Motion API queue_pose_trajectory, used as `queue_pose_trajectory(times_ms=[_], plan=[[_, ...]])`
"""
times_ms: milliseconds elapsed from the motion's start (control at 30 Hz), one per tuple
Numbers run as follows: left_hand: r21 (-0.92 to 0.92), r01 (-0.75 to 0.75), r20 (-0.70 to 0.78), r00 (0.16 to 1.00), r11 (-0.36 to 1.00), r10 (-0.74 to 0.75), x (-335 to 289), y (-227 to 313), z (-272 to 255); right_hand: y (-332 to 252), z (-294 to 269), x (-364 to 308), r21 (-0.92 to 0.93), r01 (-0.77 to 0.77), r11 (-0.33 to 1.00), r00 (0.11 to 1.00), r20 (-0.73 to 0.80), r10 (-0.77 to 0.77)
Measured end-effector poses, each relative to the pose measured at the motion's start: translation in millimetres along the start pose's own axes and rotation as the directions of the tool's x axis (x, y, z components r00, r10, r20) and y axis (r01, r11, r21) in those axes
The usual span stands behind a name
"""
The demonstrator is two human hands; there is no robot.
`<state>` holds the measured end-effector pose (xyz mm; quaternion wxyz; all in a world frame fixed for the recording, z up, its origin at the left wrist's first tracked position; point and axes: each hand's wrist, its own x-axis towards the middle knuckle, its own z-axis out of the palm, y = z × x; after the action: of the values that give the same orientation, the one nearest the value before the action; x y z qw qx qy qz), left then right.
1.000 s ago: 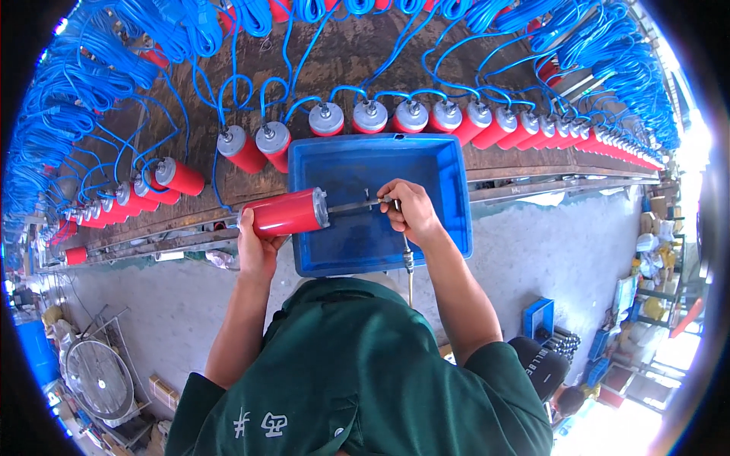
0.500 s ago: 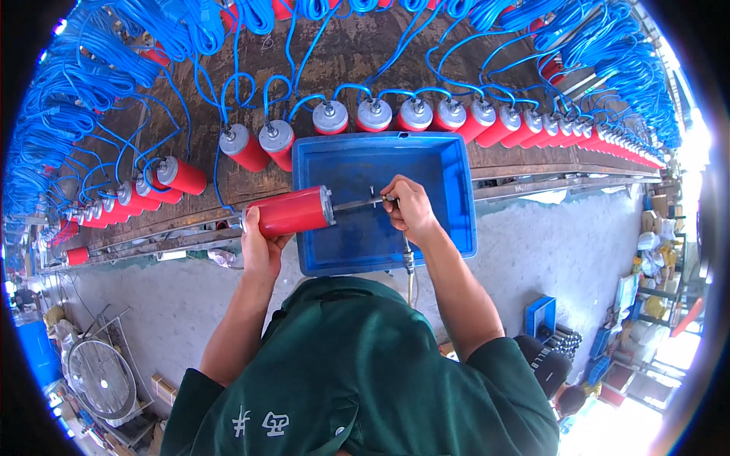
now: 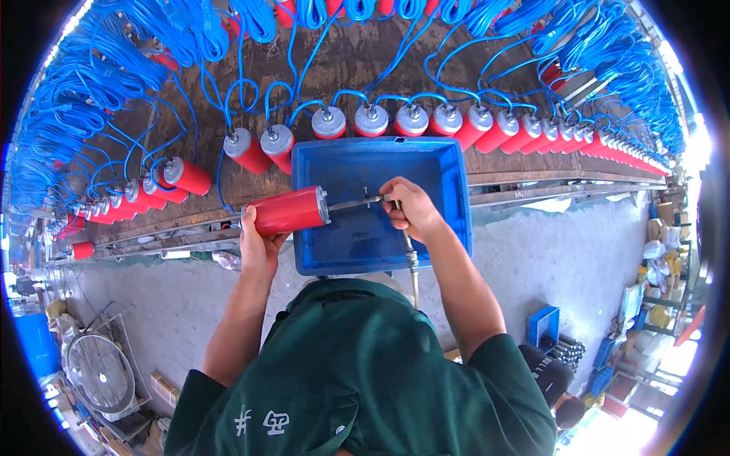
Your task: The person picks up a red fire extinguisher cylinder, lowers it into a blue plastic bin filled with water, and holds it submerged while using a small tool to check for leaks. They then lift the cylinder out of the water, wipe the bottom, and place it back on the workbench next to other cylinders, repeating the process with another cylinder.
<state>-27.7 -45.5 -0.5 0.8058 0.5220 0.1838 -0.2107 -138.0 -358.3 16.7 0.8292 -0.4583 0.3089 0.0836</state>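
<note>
Holding a red cylinder (image 3: pixel 289 211) over the left rim of a blue bin (image 3: pixel 461 213), rod at its right end.
Left hand (image 3: pixel 261 245): fingers curled round the cylinder's left end, thumb on top; cylinder nearly level. Rod (image 3: pixel 353 204) reaches the right end face; cannot tell whether it goes in. Right hand (image 3: pixel 411 209): closed on the rod's right end, above the bin's floor; hose (image 3: pixel 413 264) hangs past the bin's near edge. Change over the last half second: slight, rod slopes a little more, grips the same. Judged: work remains on that end face.
</note>
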Motion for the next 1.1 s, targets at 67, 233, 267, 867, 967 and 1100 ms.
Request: queue_pose_trajectory(times_ms=[67, 233, 267, 867, 967, 1100], plan=[[0.030, -0.049, -0.053, 0.997, 0.998, 0.051, -3, 0, 7, -19, -18, -24, -0.101, 0.080, 0.992, 0.995, -0.052, -0.086], [0.197, -0.251, -0.127, 0.952, 0.948, 0.279, -15, -6, 26, -117, -55, -135, -0.402, 0.687, 0.605, 0.692, 0.106, -0.714], [0.213, -0.250, -0.129, 0.951, 0.945, 0.280, -18, -10, 38, -120, -61, -147, -0.283, 0.707, 0.648, 0.680, 0.020, -0.733], [0.148, 0.258, -0.118, 0.963, 0.955, -0.242, 41, -127, 123, 47, -336, -81, -0.709, -0.184, 0.681, 0.770, -0.535, -0.348], [0.243, 0.320, -0.083, 0.947, 0.916, -0.309, 50, -140, 97, 50, -362, -29, -0.950, -0.138, 0.280, 0.667, -0.298, -0.682], [0.281, 0.309, -0.060, 0.950, 0.908, -0.305, 41, -134, 86, 21, -364, 19, -0.947, -0.172, 0.272, 0.587, -0.321, -0.743]])
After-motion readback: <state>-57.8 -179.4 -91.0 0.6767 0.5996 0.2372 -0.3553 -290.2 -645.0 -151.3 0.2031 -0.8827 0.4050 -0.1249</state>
